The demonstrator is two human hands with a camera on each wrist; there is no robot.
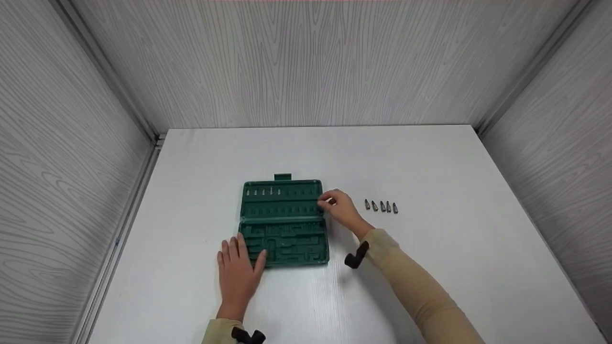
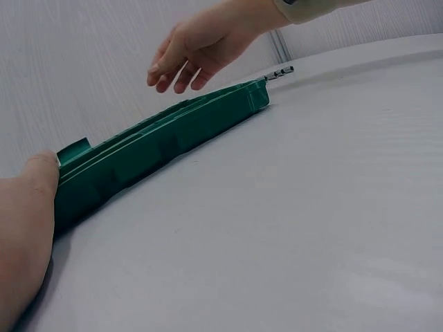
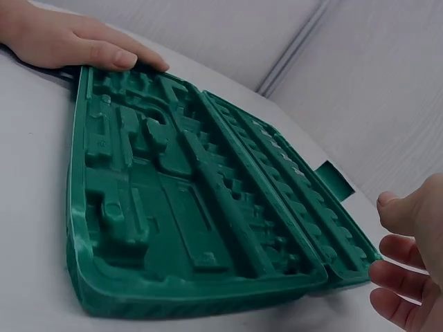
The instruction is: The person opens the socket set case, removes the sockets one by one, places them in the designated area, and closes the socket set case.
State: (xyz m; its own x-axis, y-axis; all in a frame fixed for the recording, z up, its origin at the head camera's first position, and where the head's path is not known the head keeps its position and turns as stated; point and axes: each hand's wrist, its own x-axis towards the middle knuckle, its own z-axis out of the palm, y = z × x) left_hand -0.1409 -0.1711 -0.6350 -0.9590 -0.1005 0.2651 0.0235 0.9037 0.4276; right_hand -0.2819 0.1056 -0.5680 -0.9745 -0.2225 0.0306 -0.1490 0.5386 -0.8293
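Observation:
A green plastic tool case [image 1: 283,219] lies unfolded on the table. Several small silver bits [image 1: 263,191] sit in the slots at the left of its upper row. My left hand [image 1: 239,272] rests on the lower left corner of the case, its fingers stretched out and the thumb over the front rim. Beside the right edge of the upper half hovers my right hand [image 1: 340,209], fingers loosely bent. In the right wrist view, that hand's thumb and fingers [image 3: 401,277] stand apart and nothing shows between them.
To the right of the case, several dark metal bits [image 1: 382,206] lie in a row on the white table [image 1: 430,167]. Pale wood-grain panels [image 1: 306,62] enclose the table at the back and both sides. A latch tab [image 1: 282,177] sticks out from the case's far edge.

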